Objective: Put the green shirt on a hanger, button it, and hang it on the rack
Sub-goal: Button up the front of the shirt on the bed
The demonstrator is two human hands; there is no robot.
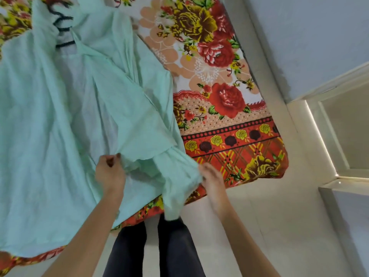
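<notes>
- Shirt (60, 116) lies spread on the bed (229, 96), with a hanger (65, 44) at its collar.
- Left hand (109, 172) pinches the shirt's front edge.
- Right hand (211, 178) is blurred beside the sleeve; I cannot tell its grip.

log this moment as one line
shirt: open, on bedsheet | hanger: at collar | left hand: pinches shirt edge | right hand: at sleeve, blurred

Your left hand (109, 173) pinches the front edge of the green shirt (50, 120), spread on the bed (219, 76) with a black hanger (63, 29) at its collar. Your right hand (211, 181), blurred, touches the hem.
</notes>
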